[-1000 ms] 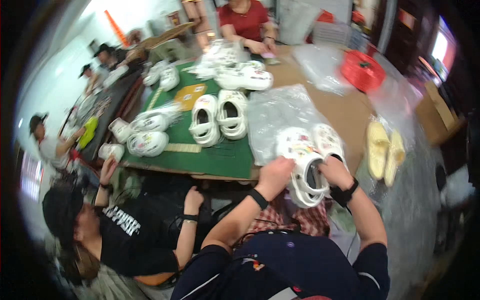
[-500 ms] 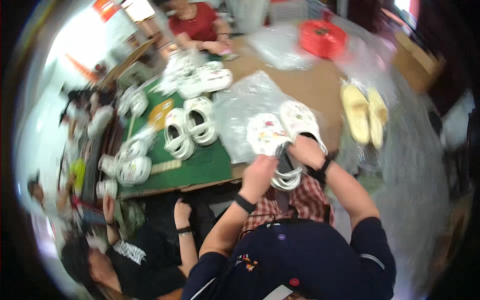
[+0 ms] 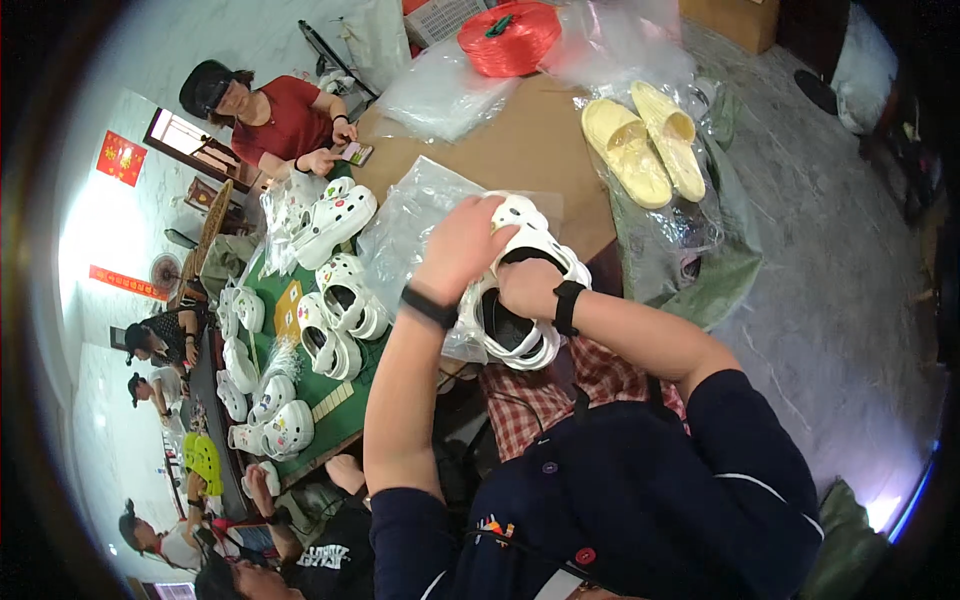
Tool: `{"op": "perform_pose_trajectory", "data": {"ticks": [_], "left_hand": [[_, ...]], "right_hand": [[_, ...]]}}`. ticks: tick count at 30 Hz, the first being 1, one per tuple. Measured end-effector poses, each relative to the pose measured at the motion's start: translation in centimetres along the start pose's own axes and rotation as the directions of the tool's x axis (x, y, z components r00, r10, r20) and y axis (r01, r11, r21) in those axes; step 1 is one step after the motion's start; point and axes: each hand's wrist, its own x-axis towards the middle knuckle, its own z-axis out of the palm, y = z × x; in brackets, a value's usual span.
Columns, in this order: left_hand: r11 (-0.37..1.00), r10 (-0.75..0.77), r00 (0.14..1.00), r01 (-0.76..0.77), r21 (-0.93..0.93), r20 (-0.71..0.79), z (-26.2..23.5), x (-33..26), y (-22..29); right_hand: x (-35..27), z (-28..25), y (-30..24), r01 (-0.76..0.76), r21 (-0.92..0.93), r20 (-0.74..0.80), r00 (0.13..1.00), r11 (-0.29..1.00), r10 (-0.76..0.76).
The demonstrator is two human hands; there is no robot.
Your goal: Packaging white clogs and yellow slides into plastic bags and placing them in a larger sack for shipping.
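A pair of white clogs lies at the table's near edge. On the nearer clog (image 3: 523, 357), my left hand (image 3: 465, 245) is closed over the toe, which it mostly hides. My right hand (image 3: 532, 285) reaches into that clog's dark-lined opening, and its fingers are out of sight inside. Beside it, partly behind my right hand, sits the other clog (image 3: 520, 212), with its toe pointing away from me. A clear plastic bag (image 3: 400, 225) is spread under and left of the pair.
More white clogs (image 3: 340, 300) stand on the green mat (image 3: 340, 415) to the left. Yellow slippers (image 3: 640, 150) lie on plastic at the right. Red twine (image 3: 510, 40) and clear bags (image 3: 445, 95) are at the back. A person in red (image 3: 285, 120) sits across; other people are at left.
My left hand has moved from the clog's opening onto its toe. My right hand has gone down into the opening, where a dark grey piece showed between my hands. The view has turned.
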Motion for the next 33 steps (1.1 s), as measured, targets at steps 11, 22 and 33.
{"op": "perform_pose_trajectory", "data": {"ticks": [11,22,33], "left_hand": [[0.919,-0.329,0.931,0.276,0.283,0.16,12.1,9.8,-2.3],[0.988,0.014,0.905,-0.079,0.136,0.426,10.0,6.4,8.6],[0.953,0.302,0.904,-0.286,0.098,-0.302,5.3,-0.9,8.6]], "right_hand": [[-0.9,0.5,-0.6,0.291,0.21,-0.137,0.954,0.933,-0.267],[4.9,6.2,7.8,0.099,0.711,0.052,0.98,0.696,-0.192],[3.8,-0.7,-0.6,-0.144,-0.352,-0.057,0.99,0.925,0.133]]}}
